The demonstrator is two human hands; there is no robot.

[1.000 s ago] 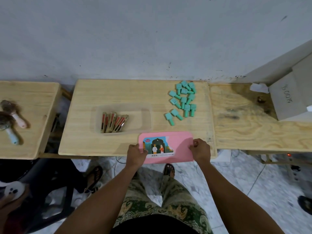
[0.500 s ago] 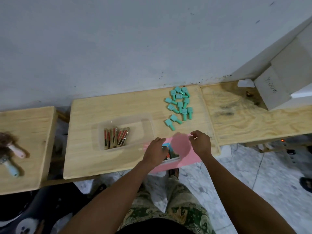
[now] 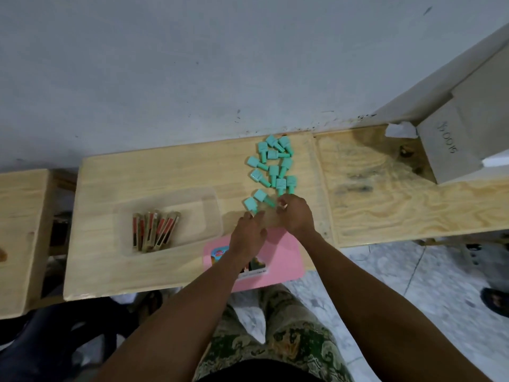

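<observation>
Several teal plastic pieces [image 3: 275,164] lie in a loose pile at the back of the light wooden board [image 3: 165,172]. A pink card with a picture label [image 3: 283,260] lies at the board's front edge, partly under my left forearm. My left hand [image 3: 249,235] reaches over the card, its fingers stretched toward the two nearest teal pieces [image 3: 256,201]. My right hand [image 3: 297,215] is just right of it, fingers curled at the near end of the pile. Motion blur hides whether it grips a piece.
A clear plastic tray [image 3: 192,199] holding several red-and-wood sticks [image 3: 154,230] sits left of my hands. A darker plywood board [image 3: 385,194] adjoins on the right, with a grey cardboard box [image 3: 454,144] on its far corner. The wall stands directly behind.
Both hands have let go of the pink card's ends and moved forward over it to the nearest teal pieces. The camera has tilted and shifted left.
</observation>
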